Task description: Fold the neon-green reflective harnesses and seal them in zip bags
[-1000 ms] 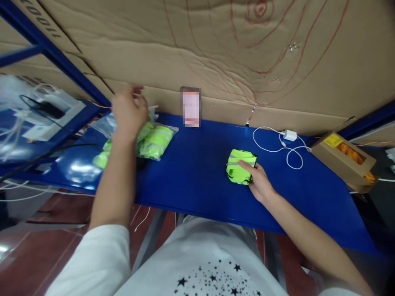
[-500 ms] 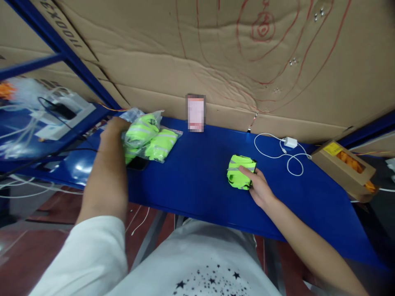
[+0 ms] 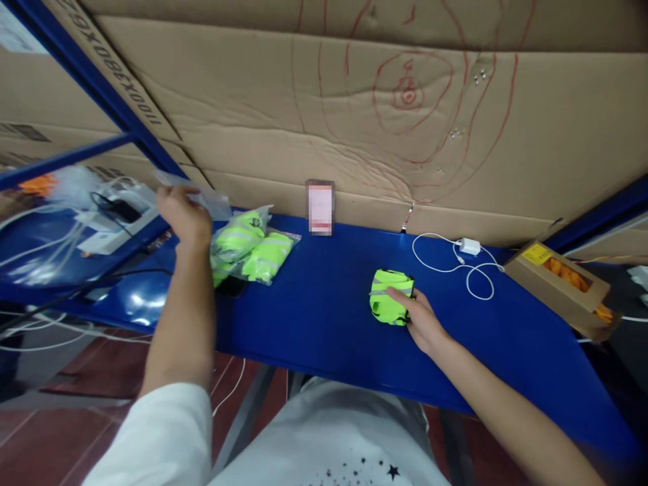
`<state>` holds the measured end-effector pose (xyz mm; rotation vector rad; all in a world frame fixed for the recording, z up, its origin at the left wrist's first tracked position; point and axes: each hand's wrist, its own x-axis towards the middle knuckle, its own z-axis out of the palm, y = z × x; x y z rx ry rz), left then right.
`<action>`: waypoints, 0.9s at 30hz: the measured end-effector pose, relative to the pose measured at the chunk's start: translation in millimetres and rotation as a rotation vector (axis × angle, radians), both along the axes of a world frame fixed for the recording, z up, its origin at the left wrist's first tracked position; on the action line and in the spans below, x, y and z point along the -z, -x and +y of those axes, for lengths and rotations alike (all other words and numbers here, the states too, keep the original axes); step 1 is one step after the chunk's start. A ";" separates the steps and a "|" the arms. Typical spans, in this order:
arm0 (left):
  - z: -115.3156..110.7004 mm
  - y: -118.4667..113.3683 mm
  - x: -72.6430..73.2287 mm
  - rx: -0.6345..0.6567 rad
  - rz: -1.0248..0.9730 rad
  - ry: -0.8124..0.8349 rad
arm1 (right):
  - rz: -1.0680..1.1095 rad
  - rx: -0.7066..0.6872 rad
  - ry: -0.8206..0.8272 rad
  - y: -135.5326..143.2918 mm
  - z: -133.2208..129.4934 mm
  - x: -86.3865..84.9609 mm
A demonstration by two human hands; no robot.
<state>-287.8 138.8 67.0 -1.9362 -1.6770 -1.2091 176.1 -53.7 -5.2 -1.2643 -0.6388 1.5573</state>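
Note:
My right hand [image 3: 424, 320] grips a folded neon-yellow reflective vest [image 3: 389, 310], thumb on top, over the middle right of the blue table [image 3: 324, 304]. It has grey reflective bands and dark edging. At the left, my left hand [image 3: 183, 214] is closed on a clear plastic bag [image 3: 215, 201], lifted above the back of the table; the bag looks flat. Just right of that hand lie several neon-yellow vests in clear bags [image 3: 271, 256], heaped together. A dark flat object [image 3: 233, 287] shows partly from under the heap.
A phone-like device [image 3: 320, 209] with a blurred screen leans on the cardboard wall [image 3: 243, 88]. A white charger [image 3: 470, 246] with a looped cable lies at the back right, beside a cardboard box [image 3: 557, 287] with orange contents. Power strips [image 3: 109, 229] and cables crowd the left.
My left hand has risen from behind the bagged vests, bringing a clear plastic bag up with it. My right hand keeps hold of the folded vest in about the same place. The view has tilted upward.

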 end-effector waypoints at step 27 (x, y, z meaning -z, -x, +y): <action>-101.3 -222.2 65.9 1.006 0.565 0.846 | 0.051 0.180 -0.014 -19.1 15.4 -14.3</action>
